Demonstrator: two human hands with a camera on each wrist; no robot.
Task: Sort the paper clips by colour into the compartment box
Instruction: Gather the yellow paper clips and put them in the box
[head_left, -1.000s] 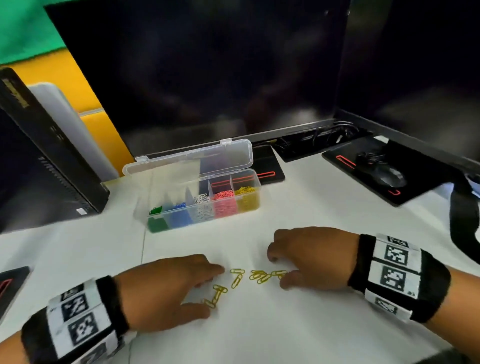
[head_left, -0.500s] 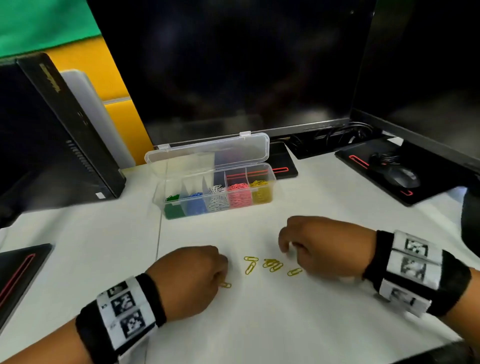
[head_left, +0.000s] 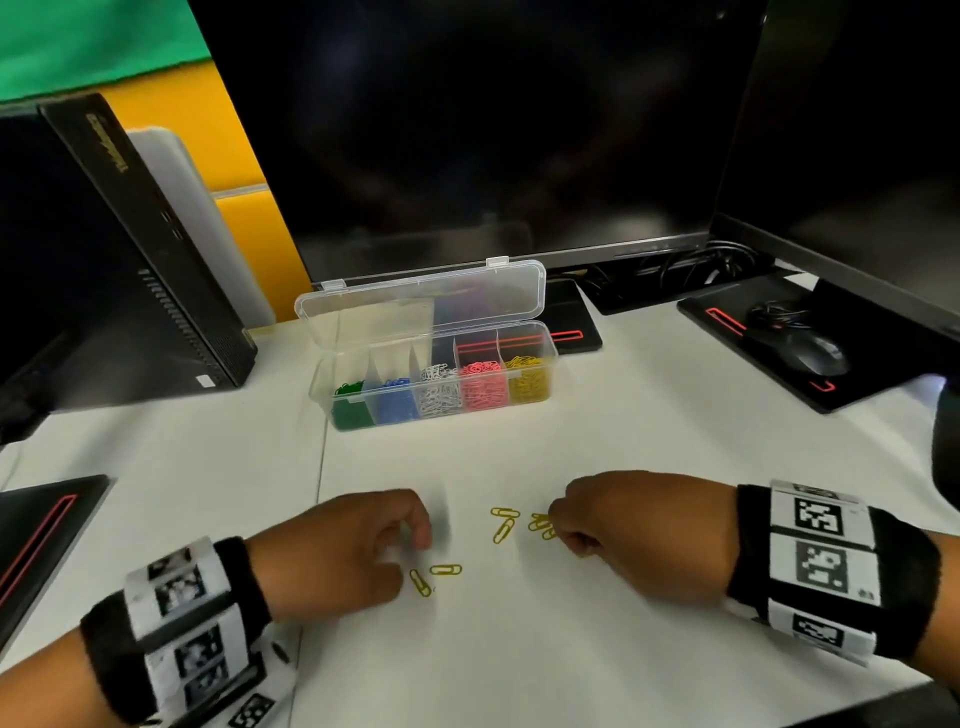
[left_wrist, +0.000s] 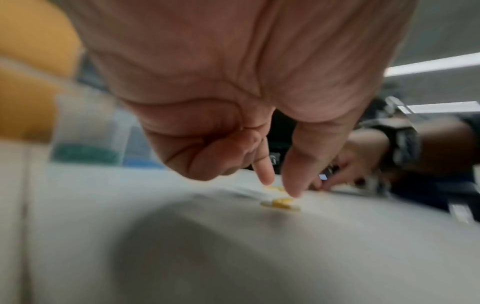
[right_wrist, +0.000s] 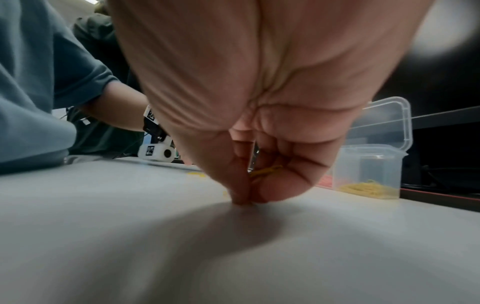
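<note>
Since half a second ago the right hand has closed in on the cluster of yellow paper clips it was beside, and two clips that lay hidden under the left hand now show at its fingertips.

Behind the compartment box a large dark monitor fills the back of the scene, with a second dark screen to the right of the box and a green and yellow wall to its left. The white desk carries everything. Left of the box leans a black computer case; right of the box a black mouse sits on a black mat with red trim.

The box is clear, its lid tipped open behind it, and its compartments hold green, blue, white, pink and yellow clips from left to right.

In front of the box, both hands rest low on the desk. In the right wrist view the thumb and fingertips are pressed together on the desk with yellow clips bunched inside the curled fingers. In the left wrist view the thumb and forefinger point down, slightly apart, just above a blurred yellow clip; they grip nothing. Two more clips lie loose between the hands.
</note>
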